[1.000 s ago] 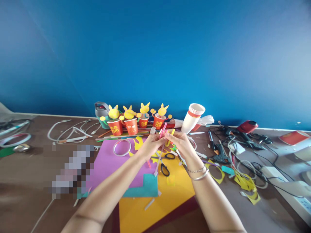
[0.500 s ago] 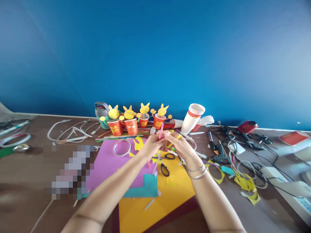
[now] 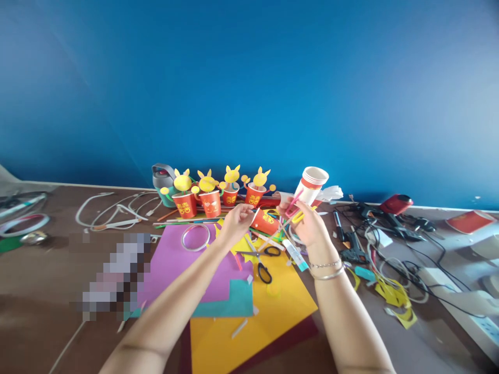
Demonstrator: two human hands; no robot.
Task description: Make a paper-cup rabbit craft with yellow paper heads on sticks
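Observation:
My right hand [image 3: 312,223], with bracelets on the wrist, is closed on a pink straw [image 3: 294,202]; a pale thin length slants down-left from it. A yellow paper piece [image 3: 299,215] shows at the same fingers. My left hand [image 3: 237,224] has its fingers curled at the rim of a red paper cup [image 3: 265,222] with yellow lettering, which lies tilted; the exact finger contact is partly hidden. Below the hands, black-handled scissors [image 3: 264,272] rest open on the yellow sheet [image 3: 273,317]. A white-and-teal tube [image 3: 295,254] lies beside my right wrist.
Several red cups with yellow eared paper heads [image 3: 210,202] stand along the wall. A stack of white cups [image 3: 312,184] leans behind my right hand. Purple card [image 3: 175,275] and a tape roll [image 3: 195,237] lie left. Cables and a glue gun [image 3: 354,249] lie right.
My hands have parted. The left moved slightly left to the cup's rim; the right moved right, carrying the pink straw. The red cup and the tube between them have come into view.

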